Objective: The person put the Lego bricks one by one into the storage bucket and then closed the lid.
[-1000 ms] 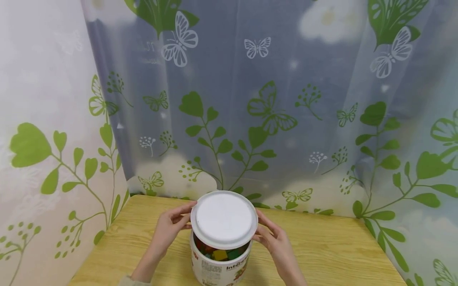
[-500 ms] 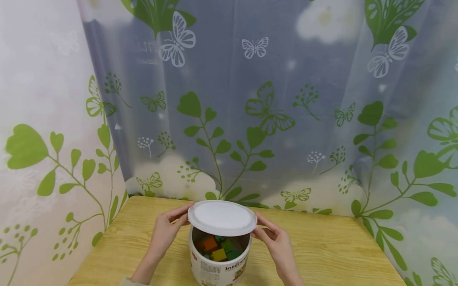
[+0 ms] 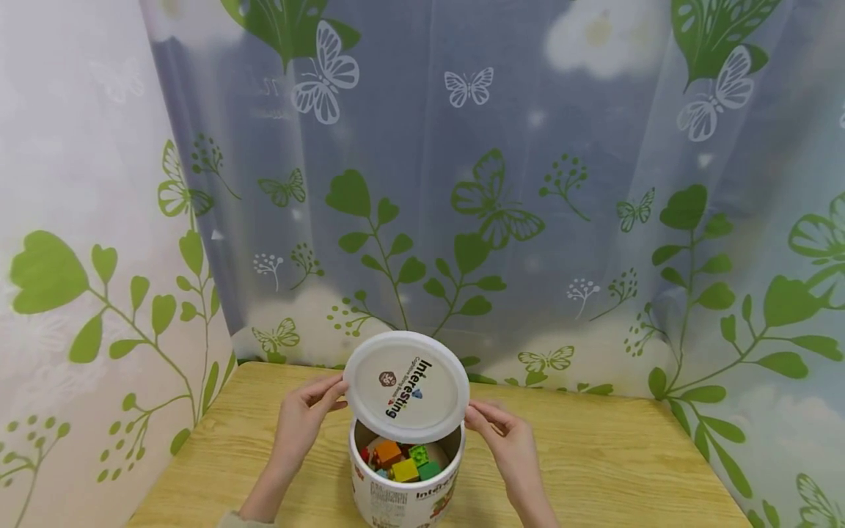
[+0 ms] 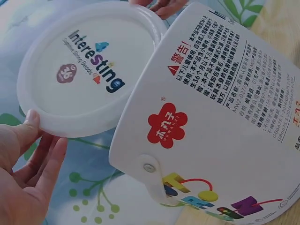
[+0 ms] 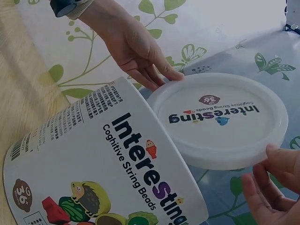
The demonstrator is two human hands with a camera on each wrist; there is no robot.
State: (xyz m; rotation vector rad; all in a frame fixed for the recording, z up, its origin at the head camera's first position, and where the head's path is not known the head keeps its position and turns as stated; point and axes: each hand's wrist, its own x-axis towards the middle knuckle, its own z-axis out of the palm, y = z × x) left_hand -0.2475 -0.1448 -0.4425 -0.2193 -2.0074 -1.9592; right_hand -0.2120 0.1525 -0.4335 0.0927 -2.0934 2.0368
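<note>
A round white lid (image 3: 370, 396) printed "Interesting" is tilted above the back of a white bucket (image 3: 396, 506), its printed face toward the head camera. My left hand (image 3: 300, 422) pinches the lid's left edge between thumb and fingers, as the left wrist view confirms. On the opposite edge my right hand (image 3: 511, 447) pinches the rim. Inside the bucket show an orange block (image 3: 387, 452), a yellow block (image 3: 405, 471) and green blocks (image 3: 429, 470); the lid overlaps the bucket's back rim in the head view. A white handle (image 4: 157, 185) hangs against the bucket's side.
The bucket stands on a wood-grain table (image 3: 594, 455), near its front. Behind the table hangs a curtain (image 3: 422, 183) with leaves and butterflies, and a similar patterned sheet (image 3: 86, 220) rises at the left.
Both hands have turned the lid over: its plain white face showed before, its printed face shows now. More of the blocks inside the bucket has come into view.
</note>
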